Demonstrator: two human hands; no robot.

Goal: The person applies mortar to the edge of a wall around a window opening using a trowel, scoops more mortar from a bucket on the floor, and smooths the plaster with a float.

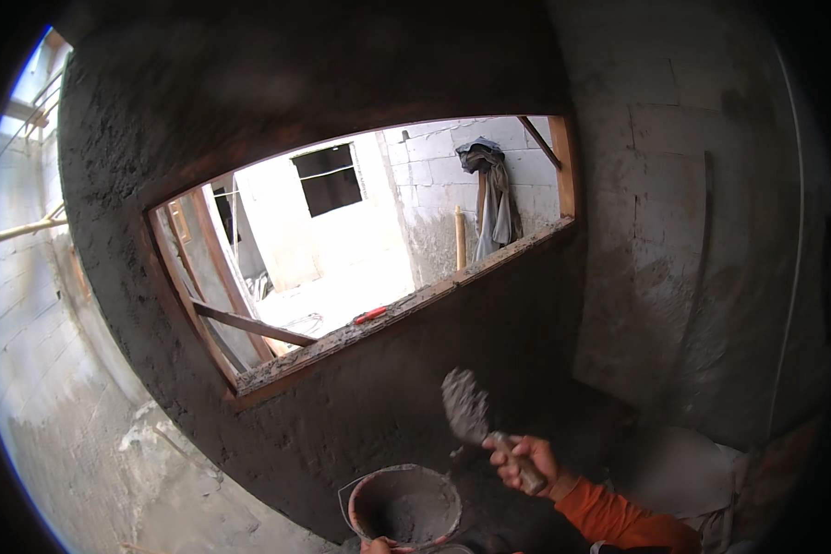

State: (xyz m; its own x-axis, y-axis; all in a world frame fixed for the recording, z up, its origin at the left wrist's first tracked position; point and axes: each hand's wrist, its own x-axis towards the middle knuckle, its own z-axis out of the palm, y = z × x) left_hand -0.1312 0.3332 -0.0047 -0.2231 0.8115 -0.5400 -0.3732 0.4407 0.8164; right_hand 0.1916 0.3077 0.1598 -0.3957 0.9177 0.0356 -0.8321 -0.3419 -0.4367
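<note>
My right hand (529, 463), at the end of an orange sleeve, is closed around the handle of a trowel (466, 406). Grey wet mortar covers the trowel's blade, which points up and away toward the dark wall. Left of it stands a bucket (355, 510) with a wire handle and grey mortar inside. At the lower edge, a little of my left hand (376, 547) shows, its fingers gripping the bucket's near rim. The rest of that hand is out of the picture.
Ahead rises a dark, freshly plastered wall (342, 434) with a wooden-framed window opening (214, 355). A red-handled tool (370, 315) lies on its sill. Bare block walls (656, 203) stand at right and left. Cloths (495, 194) hang beyond the opening. A pale sheet or sack (679, 471) lies lower right.
</note>
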